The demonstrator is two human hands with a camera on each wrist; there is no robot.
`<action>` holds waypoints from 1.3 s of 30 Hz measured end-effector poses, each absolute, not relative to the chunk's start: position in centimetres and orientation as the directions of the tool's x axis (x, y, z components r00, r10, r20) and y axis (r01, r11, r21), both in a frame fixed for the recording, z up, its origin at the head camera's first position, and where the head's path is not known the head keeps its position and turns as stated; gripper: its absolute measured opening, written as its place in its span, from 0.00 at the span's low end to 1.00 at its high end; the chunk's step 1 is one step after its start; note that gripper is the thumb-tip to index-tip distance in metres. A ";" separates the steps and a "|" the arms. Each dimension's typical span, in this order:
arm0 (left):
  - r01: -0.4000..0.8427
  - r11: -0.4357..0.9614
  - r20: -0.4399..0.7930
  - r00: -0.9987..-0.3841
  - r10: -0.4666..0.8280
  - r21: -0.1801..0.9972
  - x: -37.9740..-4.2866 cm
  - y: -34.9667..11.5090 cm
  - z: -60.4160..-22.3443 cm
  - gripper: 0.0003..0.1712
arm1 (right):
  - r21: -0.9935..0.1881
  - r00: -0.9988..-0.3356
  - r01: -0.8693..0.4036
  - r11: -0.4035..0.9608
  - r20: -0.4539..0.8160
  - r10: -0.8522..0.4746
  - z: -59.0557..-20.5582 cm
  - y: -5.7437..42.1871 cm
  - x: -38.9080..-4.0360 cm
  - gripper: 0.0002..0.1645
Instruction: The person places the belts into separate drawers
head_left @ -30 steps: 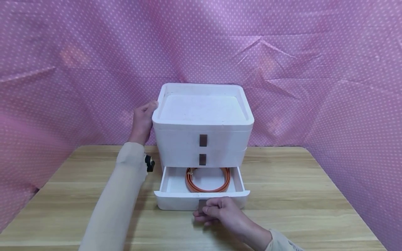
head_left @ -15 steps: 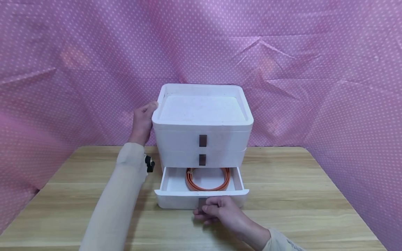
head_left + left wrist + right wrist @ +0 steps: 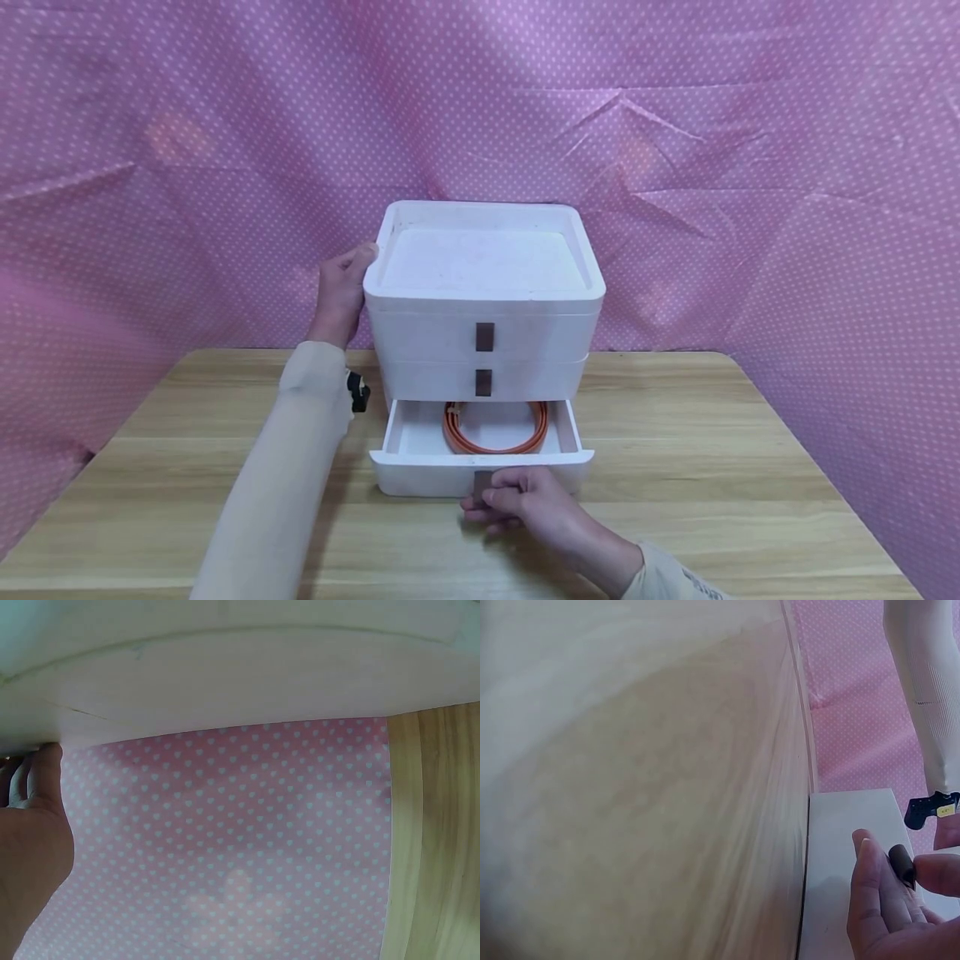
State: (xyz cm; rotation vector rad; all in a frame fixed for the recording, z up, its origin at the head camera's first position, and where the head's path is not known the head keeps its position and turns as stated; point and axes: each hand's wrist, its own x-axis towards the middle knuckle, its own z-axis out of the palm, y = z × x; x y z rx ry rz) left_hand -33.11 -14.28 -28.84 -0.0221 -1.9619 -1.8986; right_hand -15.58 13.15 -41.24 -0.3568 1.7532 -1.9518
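Note:
A white drawer cabinet (image 3: 423, 333) stands on the table with its bottom drawer (image 3: 420, 478) pulled partly out. Inside that drawer lies a coiled orange-brown strap or cable (image 3: 501, 450), its exact kind unclear. My left hand (image 3: 339, 292) grips the cabinet's upper left edge; in the left wrist view its fingers touch the side wall. With thumb and fingers, my right hand (image 3: 528, 504) pinches the brown pull tab (image 3: 482, 483) on the drawer front. The same tab (image 3: 902, 864) shows between thumb and fingers in the right wrist view.
Two upper drawers, each with a brown tab (image 3: 485, 337), are closed. A shallow tray top (image 3: 480, 258) with a raised rim caps the cabinet. The wooden table (image 3: 675, 467) extends to both sides. Pink dotted cloth (image 3: 675, 167) hangs behind and around it.
The bottom drawer has slid slightly inward, toward the cabinet, and my right hand has moved a little with it. My left hand stays at the same edge.

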 end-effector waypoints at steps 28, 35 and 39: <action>0.270 0.071 0.279 -0.925 -0.258 0.960 -33.2 -14.4 -29.0 0.26 | -0.977 -0.864 0.199 -0.076 -0.139 -0.485 -41.3 12.7 -16.2 0.11; 0.270 0.072 0.280 -0.927 -0.250 0.960 -33.2 -14.4 -28.9 0.27 | -0.979 -0.863 0.187 -0.076 -0.127 -0.489 -41.2 12.7 -16.2 0.13; 0.263 0.070 0.272 -0.929 -0.251 0.962 -33.3 -14.4 -28.9 0.26 | -0.980 -0.862 0.184 -0.075 -0.124 -0.492 -41.2 12.7 -16.3 0.13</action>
